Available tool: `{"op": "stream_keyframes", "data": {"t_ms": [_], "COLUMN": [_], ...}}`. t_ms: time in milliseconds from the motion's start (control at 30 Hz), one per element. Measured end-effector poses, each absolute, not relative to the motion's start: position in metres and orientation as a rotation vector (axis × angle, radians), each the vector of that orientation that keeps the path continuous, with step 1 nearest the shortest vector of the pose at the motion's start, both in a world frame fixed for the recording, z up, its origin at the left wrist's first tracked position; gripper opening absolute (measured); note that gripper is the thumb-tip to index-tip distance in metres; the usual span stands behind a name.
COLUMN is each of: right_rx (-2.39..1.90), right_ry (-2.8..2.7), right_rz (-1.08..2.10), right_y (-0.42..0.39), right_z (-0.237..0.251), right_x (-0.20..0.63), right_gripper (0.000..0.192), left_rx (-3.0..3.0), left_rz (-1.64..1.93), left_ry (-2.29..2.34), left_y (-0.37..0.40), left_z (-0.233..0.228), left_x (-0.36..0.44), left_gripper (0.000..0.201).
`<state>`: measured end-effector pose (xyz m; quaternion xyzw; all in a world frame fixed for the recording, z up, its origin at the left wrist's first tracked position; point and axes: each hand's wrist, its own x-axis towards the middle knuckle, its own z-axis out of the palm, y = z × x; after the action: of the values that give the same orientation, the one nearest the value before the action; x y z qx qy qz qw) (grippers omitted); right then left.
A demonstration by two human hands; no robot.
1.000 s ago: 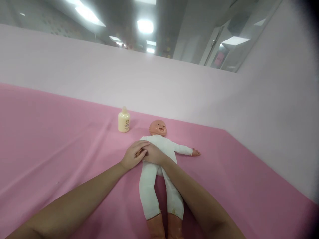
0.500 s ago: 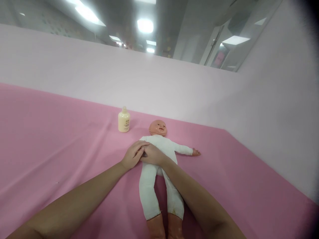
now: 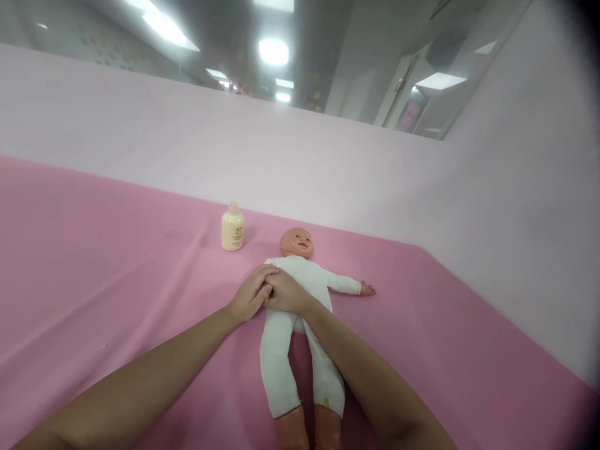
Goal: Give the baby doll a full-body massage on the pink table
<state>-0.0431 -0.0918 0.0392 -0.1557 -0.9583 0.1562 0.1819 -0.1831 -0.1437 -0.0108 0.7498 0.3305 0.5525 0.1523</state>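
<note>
Pink sheet (image 3: pixel 140 237), left hand (image 3: pixel 248 294) and right hand (image 3: pixel 288 292) clasping doll (image 3: pixel 307 272), bottle (image 3: pixel 231 231), label (image 3: pixel 237 236) unreadable

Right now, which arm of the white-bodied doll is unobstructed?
The white cloth arm stretched toward picture right; left hand and right hand mostly hide the other.

At doll's (image 3: pixel 304 275) flank: left hand (image 3: pixel 248 295) and right hand (image 3: pixel 287 292) closed up. A second ago, doll's small fingers showed clearly in the gap between them; half a second ago, less; now almost wholly lost to view. Left thumb (image 3: pixel 260 297) drawn back a little from its earlier reach across. View shifted very slightly, doll and bottle beyond it sliding together a trace leftward.
</note>
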Motion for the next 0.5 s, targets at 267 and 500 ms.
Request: {"op": "stream_keyframes", "data": {"t_ms": [267,500], "right_rx": [-0.484,-0.382], "right_ry": [-2.731,-2.807], "right_rz": [0.308,0.331], "right_y": [-0.0898,-0.0876], "right_z": [0.0351,0.0385], "right_x": [-0.0446,-0.0425], "right_gripper": [0.018,0.02], "left_rx": [2.209,2.231], "left_rz": [1.584,1.536], "left_ry": [0.921,0.963], "left_y": [-0.1426,-0.1413], "left_z": [-0.0137,-0.0122], "left_x": [-0.1838,-0.1838], "left_gripper": [0.039,0.055]}}
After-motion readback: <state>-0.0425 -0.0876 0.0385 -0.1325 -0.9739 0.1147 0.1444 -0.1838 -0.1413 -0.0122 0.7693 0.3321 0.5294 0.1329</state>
